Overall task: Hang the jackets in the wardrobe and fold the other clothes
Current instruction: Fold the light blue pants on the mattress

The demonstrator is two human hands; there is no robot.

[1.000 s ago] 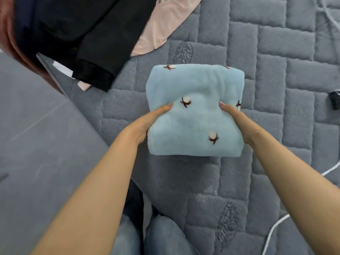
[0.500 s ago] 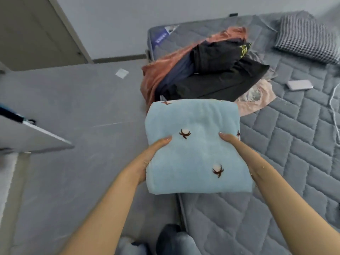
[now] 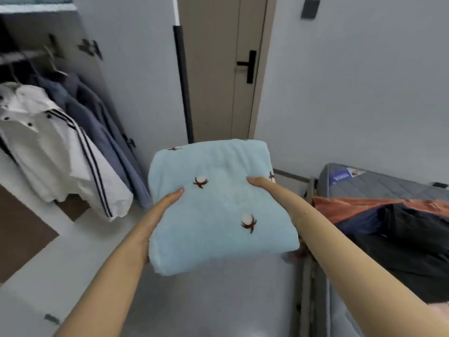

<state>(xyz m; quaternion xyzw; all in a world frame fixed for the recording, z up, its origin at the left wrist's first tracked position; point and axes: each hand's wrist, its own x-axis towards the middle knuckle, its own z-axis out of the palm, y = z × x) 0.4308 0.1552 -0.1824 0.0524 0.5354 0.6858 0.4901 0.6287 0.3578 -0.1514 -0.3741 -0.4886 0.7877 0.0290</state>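
Observation:
A folded light-blue fleece garment [image 3: 218, 210] with small cotton-flower motifs is held in the air in front of me. My left hand [image 3: 158, 215] grips its left side, thumb on top and fingers underneath. My right hand [image 3: 269, 188] grips the right side the same way. At the left stands the open wardrobe [image 3: 21, 52], where a white jacket with dark stripes [image 3: 48, 147] and a blue-grey jacket [image 3: 102, 117] hang on hangers from the rail. A pile of unfolded clothes [image 3: 393, 222], orange, navy and black, lies on the bed at the right.
The grey quilted mattress [image 3: 379, 181] runs along the right side. A beige door with a black handle [image 3: 245, 66] is straight ahead, and a black pole [image 3: 183, 93] stands beside it. Grey floor [image 3: 218, 300] lies below my arms, with the wardrobe's brown base at far left.
The folded blue garment has been lifted off the bed and carried away from it. My view has swung up and left from the bed to the wardrobe and door. Both hands keep their grip.

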